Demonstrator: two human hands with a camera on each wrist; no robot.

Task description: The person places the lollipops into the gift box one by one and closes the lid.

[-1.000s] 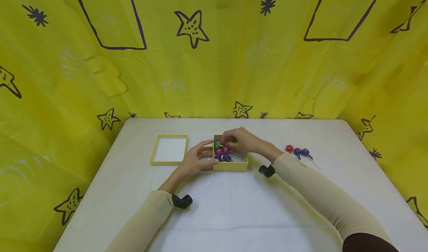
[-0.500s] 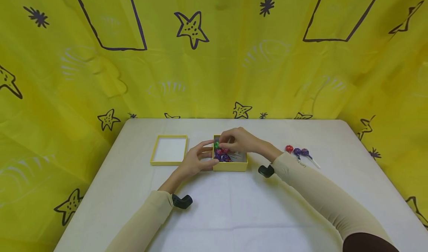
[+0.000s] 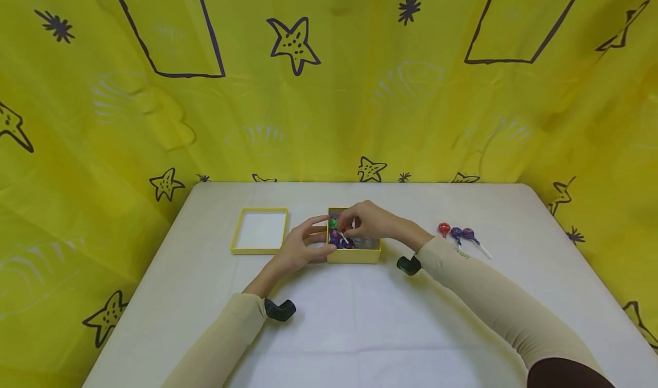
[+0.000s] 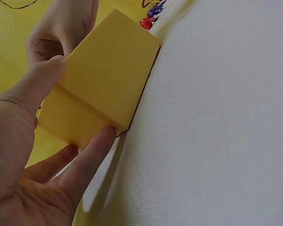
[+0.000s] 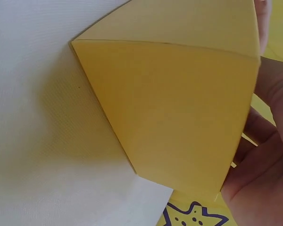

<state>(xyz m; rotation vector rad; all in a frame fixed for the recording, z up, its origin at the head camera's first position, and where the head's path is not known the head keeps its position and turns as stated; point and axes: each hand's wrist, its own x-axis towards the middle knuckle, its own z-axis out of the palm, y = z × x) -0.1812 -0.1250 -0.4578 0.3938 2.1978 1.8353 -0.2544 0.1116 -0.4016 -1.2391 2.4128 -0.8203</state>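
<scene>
Holding a yellow box from its left side with the left hand, thumb and fingers spread apart.
Pinching a lollipop inside the box with the right hand, near a green sweet; with three wrapped lollipops lying to its right.

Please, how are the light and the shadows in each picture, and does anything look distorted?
Head view: fairly even light, soft shadow on the white table beside the right sleeve; left wrist view: dimmer, the yellow box strongly tapered; right wrist view: one box edge bowed, soft shadow beside it.
</scene>
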